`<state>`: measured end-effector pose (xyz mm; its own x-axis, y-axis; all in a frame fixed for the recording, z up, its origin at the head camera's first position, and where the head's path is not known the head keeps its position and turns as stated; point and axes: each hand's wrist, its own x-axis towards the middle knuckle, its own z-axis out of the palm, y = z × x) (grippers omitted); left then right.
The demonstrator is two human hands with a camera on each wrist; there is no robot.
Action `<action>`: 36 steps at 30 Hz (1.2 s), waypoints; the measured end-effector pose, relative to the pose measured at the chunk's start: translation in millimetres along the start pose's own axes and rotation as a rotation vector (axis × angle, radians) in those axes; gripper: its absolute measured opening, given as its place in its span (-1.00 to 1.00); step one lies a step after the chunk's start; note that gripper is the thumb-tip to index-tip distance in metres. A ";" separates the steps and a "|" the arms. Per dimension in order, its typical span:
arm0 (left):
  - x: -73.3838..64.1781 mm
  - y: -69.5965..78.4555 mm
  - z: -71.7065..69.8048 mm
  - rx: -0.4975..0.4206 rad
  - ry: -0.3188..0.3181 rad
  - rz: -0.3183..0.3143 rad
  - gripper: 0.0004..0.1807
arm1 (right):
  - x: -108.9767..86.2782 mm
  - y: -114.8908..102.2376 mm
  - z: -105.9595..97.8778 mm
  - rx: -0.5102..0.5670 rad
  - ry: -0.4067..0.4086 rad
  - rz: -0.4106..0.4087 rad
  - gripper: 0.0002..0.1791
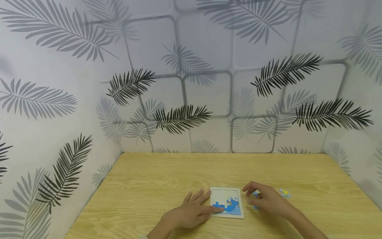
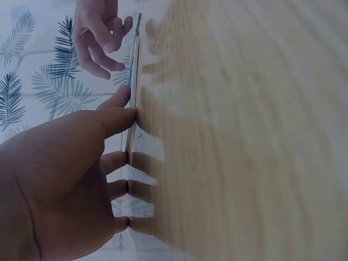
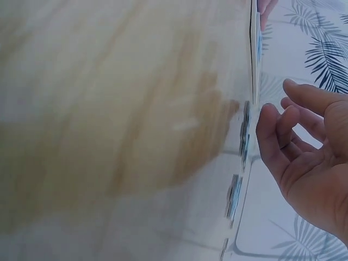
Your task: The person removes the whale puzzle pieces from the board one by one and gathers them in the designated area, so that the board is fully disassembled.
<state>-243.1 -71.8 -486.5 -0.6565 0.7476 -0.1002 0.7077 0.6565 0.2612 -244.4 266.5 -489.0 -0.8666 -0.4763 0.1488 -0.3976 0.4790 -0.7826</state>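
A square puzzle board [image 1: 219, 189] with a white frame lies on the table, partly filled along its bottom and right with blue puzzle pieces [image 1: 233, 206]. My left hand [image 1: 191, 211] spreads beside its left edge, one finger reaching over the frame onto the blue pieces. The left wrist view shows the board [image 2: 134, 76] edge-on, thumb at its rim. To the right of the board, my right hand [image 1: 270, 200] hovers with loosely bent fingers above loose blue pieces [image 1: 256, 192], which it partly hides. Nothing shows between its fingers [image 3: 266, 130] in the right wrist view.
A loose puzzle piece with a yellow sun [image 1: 285, 192] lies beyond the right hand. Stacked or flat pieces [image 3: 234, 196] appear edge-on in the right wrist view. The wooden table [image 1: 167, 172] meets a leaf-patterned wall [image 1: 206, 132] at the back.
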 end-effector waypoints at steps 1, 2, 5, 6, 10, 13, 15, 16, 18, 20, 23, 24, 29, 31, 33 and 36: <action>-0.1 0.0 -0.3 0.002 -0.001 -0.001 -0.51 | 1.6 -1.1 1.7 -0.013 -0.005 -0.004 -0.64; -0.3 0.3 -0.9 0.002 -0.003 -0.002 -0.51 | 3.0 -2.1 3.4 -0.026 -0.010 -0.005 -0.64; -1.0 1.4 -2.4 -0.015 -0.016 -0.003 -0.50 | 7.5 -4.8 8.5 -0.033 -0.030 -0.020 -0.64; -0.9 1.5 -2.5 -0.019 -0.021 -0.004 -0.50 | 9.0 -5.8 10.2 -0.035 -0.031 -0.026 -0.64; -0.1 0.5 -2.1 -0.037 -0.036 0.001 -0.50 | 15.3 -8.2 16.9 -0.041 -0.032 -0.054 -0.62; 0.7 -1.2 -1.1 -0.044 -0.043 0.007 -0.49 | 19.3 -10.2 21.5 -0.075 -0.040 -0.055 -0.63; 0.8 -1.9 -0.7 -0.046 -0.045 0.010 -0.49 | 21.7 -12.2 24.4 -0.102 -0.059 -0.043 -0.65; 0.6 -2.1 -0.5 -0.046 -0.043 0.012 -0.49 | 23.0 -13.1 25.7 -0.109 -0.071 -0.037 -0.66; 0.2 -1.9 -0.3 -0.040 -0.038 0.014 -0.49 | 25.3 -15.8 27.8 -0.127 -0.085 -0.022 -0.68; -0.2 -1.4 -0.7 -0.024 -0.028 0.012 -0.49 | 27.6 -18.5 28.9 -0.146 -0.094 -0.006 -0.68; 0.2 -0.8 -0.4 -0.013 -0.017 0.018 -0.50 | 30.1 -22.5 29.0 -0.168 -0.096 0.023 -0.67; 0.3 -0.5 -0.9 -0.010 -0.016 0.021 -0.49 | 30.9 -23.5 28.8 -0.176 -0.097 0.032 -0.67; 1.7 -3.9 -2.5 -0.013 -0.007 0.042 -0.48 | 33.7 -26.3 28.0 -0.212 -0.099 0.048 -0.65; 0.8 -7.5 -1.9 -0.044 -0.002 0.060 -0.49 | 33.7 -26.0 28.2 -0.216 -0.099 0.043 -0.65; -1.9 -11.0 -1.3 -0.074 -0.003 0.084 -0.50 | 32.6 -26.0 29.0 -0.206 -0.102 0.040 -0.65; -7.9 -15.5 -1.0 -0.105 -0.006 0.128 -0.53 | 30.3 -25.8 30.5 -0.197 -0.105 0.043 -0.66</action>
<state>-249.1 -88.0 -488.8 -0.5609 0.8253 -0.0652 0.7542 0.5419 0.3707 -251.2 217.2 -482.7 -0.8518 -0.5219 0.0460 -0.4214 0.6302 -0.6521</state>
